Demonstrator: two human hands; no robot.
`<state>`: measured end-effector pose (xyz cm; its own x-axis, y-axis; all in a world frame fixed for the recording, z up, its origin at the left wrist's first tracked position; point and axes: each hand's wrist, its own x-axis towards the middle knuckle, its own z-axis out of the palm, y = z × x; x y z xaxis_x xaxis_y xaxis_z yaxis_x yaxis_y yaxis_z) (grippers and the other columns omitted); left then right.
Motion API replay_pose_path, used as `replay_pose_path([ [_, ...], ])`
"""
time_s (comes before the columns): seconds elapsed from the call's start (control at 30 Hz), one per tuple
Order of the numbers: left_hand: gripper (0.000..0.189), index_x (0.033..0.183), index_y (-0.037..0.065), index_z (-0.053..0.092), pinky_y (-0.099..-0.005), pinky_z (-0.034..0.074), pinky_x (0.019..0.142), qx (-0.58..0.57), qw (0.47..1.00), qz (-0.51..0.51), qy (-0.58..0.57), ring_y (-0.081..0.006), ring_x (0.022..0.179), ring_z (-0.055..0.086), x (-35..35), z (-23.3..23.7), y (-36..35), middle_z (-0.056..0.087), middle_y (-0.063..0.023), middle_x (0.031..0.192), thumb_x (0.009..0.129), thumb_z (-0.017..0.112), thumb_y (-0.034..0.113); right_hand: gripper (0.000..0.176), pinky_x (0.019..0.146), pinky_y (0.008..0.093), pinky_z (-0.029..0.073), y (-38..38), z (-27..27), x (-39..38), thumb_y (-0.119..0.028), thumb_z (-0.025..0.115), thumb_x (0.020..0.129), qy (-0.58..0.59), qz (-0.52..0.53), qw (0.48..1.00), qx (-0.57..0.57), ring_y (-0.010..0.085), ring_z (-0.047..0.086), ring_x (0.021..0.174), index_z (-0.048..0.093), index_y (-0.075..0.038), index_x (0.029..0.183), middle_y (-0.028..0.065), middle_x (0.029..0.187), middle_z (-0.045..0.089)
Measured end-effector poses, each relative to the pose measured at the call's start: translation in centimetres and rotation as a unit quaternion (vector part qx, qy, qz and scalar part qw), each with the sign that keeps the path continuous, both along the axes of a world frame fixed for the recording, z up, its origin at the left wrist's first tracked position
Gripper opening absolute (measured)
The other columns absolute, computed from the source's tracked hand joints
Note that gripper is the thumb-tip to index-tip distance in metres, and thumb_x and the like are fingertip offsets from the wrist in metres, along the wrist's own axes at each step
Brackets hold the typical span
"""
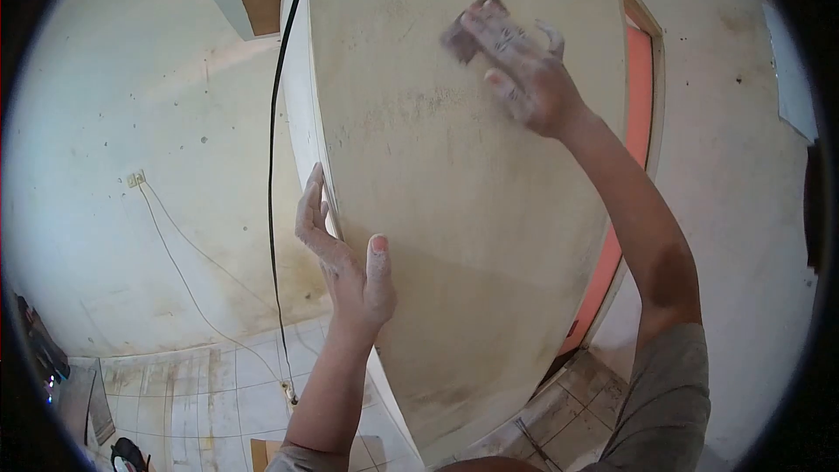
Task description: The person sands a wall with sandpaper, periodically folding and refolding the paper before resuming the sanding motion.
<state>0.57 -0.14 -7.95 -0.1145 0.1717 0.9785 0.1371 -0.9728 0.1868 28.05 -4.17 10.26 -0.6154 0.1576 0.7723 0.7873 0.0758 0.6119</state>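
My right hand (524,65), dusted white, presses a dark brownish sheet (463,39) flat against the upper part of a beige panel (454,175). Its fingers lie over the sheet, with the thumb apart below. Faint dark scuffs mark the panel's surface to the lower left of that hand. My left hand (345,253), also dusty, is at the panel's left edge with its fingers stretched upward and the thumb apart. Nothing shows in it; whether its fingertips touch the edge is hard to tell.
A black cable (273,166) hangs left of the panel down to a connector (289,392) on the tiled floor (175,419). Thin wires run from a wall socket (135,179). Behind the panel's right side stands a reddish door (640,96). A dark object (128,454) lies bottom left.
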Motion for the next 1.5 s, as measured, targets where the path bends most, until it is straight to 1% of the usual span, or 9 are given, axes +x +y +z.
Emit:
replay_pose_path([
  [0.17,0.087,0.157,-0.003,0.011,-0.0577,0.020,0.123,0.010,1.000,-0.015,-0.009,-0.0422,0.152,0.024,0.2,0.1,-0.3,0.023,-0.0290,0.160,0.103,0.050,0.053,0.074,0.116,0.0561,0.021,1.2,-2.9,-1.9,-0.045,0.056,0.100,0.096,0.167,0.981,-0.024,0.0274,0.029,0.157,0.035,-0.014,0.163,0.0078,0.169,0.034],
  [0.37,0.088,0.157,-0.005,0.012,-0.0566,0.019,0.123,-0.002,1.000,-0.002,-0.008,-0.0417,0.153,0.023,0.5,0.2,-0.8,0.022,-0.0300,0.161,0.103,0.051,0.053,0.088,0.115,0.0627,0.021,0.0,-13.2,-3.2,-0.058,0.058,0.094,0.062,0.085,0.988,-0.112,0.0267,0.025,0.159,0.029,-0.015,0.165,0.0074,0.172,0.029],
  [0.47,0.090,0.157,-0.005,0.011,-0.0560,0.018,0.124,0.011,1.000,-0.001,0.001,-0.0412,0.153,0.023,0.2,0.1,-0.4,0.023,-0.0294,0.161,0.102,0.052,0.054,0.085,0.115,0.0633,0.022,-0.9,-10.9,-1.7,-0.057,0.058,0.095,0.014,-0.017,0.995,-0.098,0.0259,0.027,0.158,0.031,-0.016,0.165,0.0077,0.170,0.031],
  [0.63,0.093,0.156,-0.005,0.011,-0.0573,0.015,0.124,0.004,1.000,0.006,0.000,-0.0408,0.153,0.022,0.2,0.1,-0.6,0.024,-0.0284,0.160,0.101,0.051,0.058,0.082,0.114,0.0641,0.023,0.2,-3.0,-1.4,-0.054,0.059,0.097,0.114,0.062,0.991,-0.024,0.0274,0.030,0.157,0.033,-0.015,0.164,0.0079,0.169,0.033],
  [0.77,0.095,0.156,-0.005,0.013,-0.0575,0.015,0.124,-0.009,1.000,0.017,-0.007,-0.0403,0.153,0.022,0.2,0.3,-1.0,0.024,-0.0278,0.159,0.100,0.051,0.062,0.082,0.114,0.0621,0.023,1.3,-3.0,-2.6,-0.053,0.060,0.095,0.165,0.122,0.979,0.010,0.0286,0.030,0.157,0.036,-0.013,0.162,0.0086,0.169,0.035],
  [1.1,0.096,0.157,-0.005,0.012,-0.0565,0.018,0.124,0.000,0.999,-0.039,0.015,-0.0410,0.154,0.021,-0.2,-0.7,-1.0,0.018,-0.0298,0.163,0.098,0.055,0.057,0.082,0.114,0.0618,0.019,0.8,-19.6,0.5,-0.045,0.059,0.092,0.224,0.069,0.970,-0.062,0.0264,0.028,0.158,0.034,-0.013,0.163,0.0109,0.170,0.032],
  [1.17,0.097,0.157,-0.006,0.010,-0.0563,0.018,0.124,0.031,0.999,-0.027,0.028,-0.0416,0.154,0.021,-0.2,-1.1,-0.4,0.017,-0.0304,0.163,0.098,0.056,0.055,0.081,0.114,0.0621,0.019,0.8,-18.5,0.7,-0.045,0.059,0.093,0.213,0.045,0.974,-0.057,0.0268,0.027,0.158,0.034,-0.013,0.163,0.0111,0.170,0.033],
  [1.3,0.099,0.158,-0.008,0.008,-0.0566,0.018,0.124,0.040,0.998,-0.043,0.020,-0.0424,0.154,0.021,-0.1,-1.0,-0.4,0.017,-0.0308,0.163,0.099,0.056,0.054,0.079,0.116,0.0602,0.020,-1.3,-8.0,-2.5,-0.046,0.059,0.096,0.180,0.012,0.982,-0.047,0.0290,0.027,0.158,0.035,-0.011,0.163,0.0130,0.168,0.035],
  [1.5,0.100,0.157,-0.009,0.009,-0.0563,0.019,0.124,0.002,0.998,-0.070,-0.010,-0.0424,0.153,0.021,-0.2,-1.4,-0.7,0.019,-0.0299,0.162,0.099,0.050,0.062,0.082,0.116,0.0552,0.024,0.3,0.2,-6.3,-0.052,0.062,0.096,0.095,0.101,0.990,-0.015,0.0304,0.032,0.156,0.036,-0.011,0.162,0.0133,0.167,0.038],
])
